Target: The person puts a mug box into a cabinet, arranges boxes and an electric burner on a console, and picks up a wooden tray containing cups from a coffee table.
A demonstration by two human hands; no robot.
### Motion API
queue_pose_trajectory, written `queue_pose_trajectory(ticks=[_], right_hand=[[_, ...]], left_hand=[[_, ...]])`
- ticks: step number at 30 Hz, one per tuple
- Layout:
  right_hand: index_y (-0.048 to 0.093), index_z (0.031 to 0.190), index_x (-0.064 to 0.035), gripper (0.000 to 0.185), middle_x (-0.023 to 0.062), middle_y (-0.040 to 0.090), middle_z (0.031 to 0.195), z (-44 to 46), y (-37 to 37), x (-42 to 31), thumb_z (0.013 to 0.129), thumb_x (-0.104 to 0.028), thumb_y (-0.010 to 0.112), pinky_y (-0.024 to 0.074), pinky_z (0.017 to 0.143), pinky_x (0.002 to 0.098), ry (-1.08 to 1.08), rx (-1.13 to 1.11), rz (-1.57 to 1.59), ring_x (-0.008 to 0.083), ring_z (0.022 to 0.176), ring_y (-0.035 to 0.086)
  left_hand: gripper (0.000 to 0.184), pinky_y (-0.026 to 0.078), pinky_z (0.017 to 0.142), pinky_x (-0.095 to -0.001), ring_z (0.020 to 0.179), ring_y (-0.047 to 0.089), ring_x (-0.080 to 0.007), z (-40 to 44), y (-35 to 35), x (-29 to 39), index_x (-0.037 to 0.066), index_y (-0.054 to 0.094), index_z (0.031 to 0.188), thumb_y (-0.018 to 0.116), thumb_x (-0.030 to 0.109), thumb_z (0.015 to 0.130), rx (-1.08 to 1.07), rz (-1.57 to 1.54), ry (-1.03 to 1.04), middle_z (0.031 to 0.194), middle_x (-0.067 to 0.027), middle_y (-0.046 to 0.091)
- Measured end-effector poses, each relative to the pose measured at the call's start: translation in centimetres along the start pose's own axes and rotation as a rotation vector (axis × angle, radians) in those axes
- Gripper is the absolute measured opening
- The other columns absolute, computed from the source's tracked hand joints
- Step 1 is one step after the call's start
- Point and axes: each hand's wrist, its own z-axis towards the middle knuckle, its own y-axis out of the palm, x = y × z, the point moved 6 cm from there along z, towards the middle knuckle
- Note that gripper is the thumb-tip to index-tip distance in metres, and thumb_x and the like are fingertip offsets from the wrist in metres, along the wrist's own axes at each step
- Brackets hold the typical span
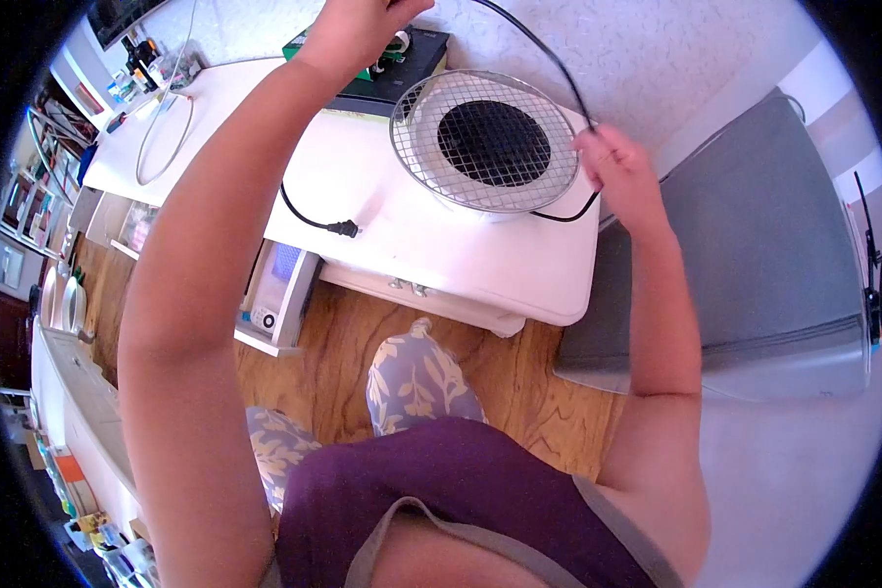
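Observation:
A round appliance with a wire mesh top (485, 142) and a dark round centre sits on the white table (441, 250). From its base a black power cord (563, 73) runs to my right hand (619, 176), whose fingers are closed around it beside the mesh rim. The cord then arcs upward and leaves the picture at the top. My left hand (358, 34) is raised at the upper edge, fingers pinched where the cord seems to pass; the fingertips are partly cut off. The cord's plug (343, 228) lies on the table below my left forearm.
A black and green box (412, 64) stands against the wall behind the appliance. An open drawer (282, 294) juts out at the table's front left. A large grey cabinet-like surface (755, 255) stands to the right. A thin pale cable (147, 147) loops at the far left.

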Motion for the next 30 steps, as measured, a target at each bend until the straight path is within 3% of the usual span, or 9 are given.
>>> queue_pose_trajectory(ticks=[1,3,7,10,12,19,22,24,30], right_hand=[[0.061,0.090,-0.0024,0.023,-0.0001,0.051,0.061,0.6,-0.3,0.7,0.088,-0.023,0.051,0.0368,0.052,0.0219,0.000,-0.001,0.001,0.0069,0.056,0.046],[0.059,0.082,-0.0017,0.022,-0.0005,0.045,0.057,2.5,-3.7,4.1,0.087,-0.022,0.053,0.0310,0.045,0.0232,0.120,0.365,0.320,0.0073,0.049,0.040],[0.059,0.077,-0.0025,0.021,-0.0004,0.045,0.056,6.6,-6.4,11.5,0.086,-0.021,0.055,0.0293,0.042,0.0236,0.243,0.471,0.565,0.0087,0.045,0.038],[0.058,0.078,-0.0028,0.018,-0.0003,0.045,0.055,8.8,-6.4,14.3,0.085,-0.020,0.056,0.0282,0.040,0.0236,0.308,0.477,0.508,0.0094,0.044,0.039],[0.057,0.080,-0.0024,0.015,0.0006,0.046,0.056,10.5,-5.3,15.2,0.084,-0.017,0.056,0.0289,0.039,0.0241,0.375,0.392,0.473,0.0095,0.044,0.040],[0.059,0.089,-0.0008,0.012,0.0060,0.054,0.063,13.7,-3.5,18.6,0.080,-0.007,0.056,0.0347,0.041,0.0254,0.443,0.521,0.411,0.0134,0.049,0.049],[0.057,0.101,-0.0001,0.023,0.0095,0.058,0.072,14.4,-3.3,21.7,0.078,-0.004,0.056,0.0383,0.045,0.0240,0.472,0.517,0.423,0.0148,0.055,0.053],[0.054,0.110,-0.0020,0.029,0.0121,0.060,0.090,14.5,-2.6,22.2,0.082,-0.007,0.055,0.0471,0.063,0.0311,0.488,0.222,0.246,0.0188,0.074,0.057],[0.055,0.110,0.0013,0.041,0.0166,0.055,0.113,11.5,-2.2,22.1,0.084,-0.030,0.051,0.0410,0.084,0.0421,0.685,0.330,0.238,0.0266,0.102,0.053]], left_hand=[[0.020,0.049,0.073,-0.0385,0.081,0.064,-0.0268,-0.2,0.5,-1.6,0.002,0.063,0.098,0.057,0.014,0.083,0.000,0.001,-0.001,0.092,-0.0202,0.063],[0.025,0.047,0.070,-0.0301,0.073,0.061,-0.0193,-1.2,2.1,-4.5,0.010,0.059,0.111,0.055,0.014,0.086,-0.047,0.282,0.111,0.083,-0.0077,0.065],[0.023,0.047,0.064,-0.0336,0.069,0.061,-0.0248,-4.6,2.8,-8.9,0.012,0.061,0.106,0.058,0.016,0.084,-0.145,0.476,-0.013,0.079,-0.0122,0.064],[0.026,0.049,0.068,-0.0364,0.077,0.062,-0.0297,-6.2,3.8,-13.5,0.011,0.060,0.106,0.059,0.021,0.082,-0.269,0.396,-0.301,0.087,-0.0114,0.065],[0.027,0.048,0.067,-0.0367,0.077,0.062,-0.0294,-6.6,4.3,-15.3,0.009,0.059,0.107,0.058,0.020,0.082,-0.124,0.149,-0.455,0.083,-0.0118,0.065],[0.017,0.047,0.048,-0.0298,0.055,0.060,-0.0175,-7.8,8.3,-16.4,0.004,0.057,0.097,0.055,0.008,0.080,0.026,-0.134,-0.723,0.072,-0.0095,0.060],[0.024,0.044,0.042,-0.0276,0.053,0.058,-0.0145,-8.9,10.1,-18.2,0.004,0.057,0.101,0.048,0.001,0.079,0.015,-0.305,-0.834,0.068,-0.0076,0.058],[0.026,0.046,0.046,-0.0268,0.057,0.059,-0.0145,-9.8,11.6,-18.7,0.002,0.056,0.107,0.048,0.004,0.082,0.005,-0.464,-0.972,0.073,-0.0080,0.059],[0.043,0.045,0.070,-0.0330,0.088,0.056,-0.0156,-11.1,13.6,-16.2,0.009,0.050,0.123,0.054,0.032,0.088,-0.188,-0.674,-0.970,0.098,-0.0014,0.058]])
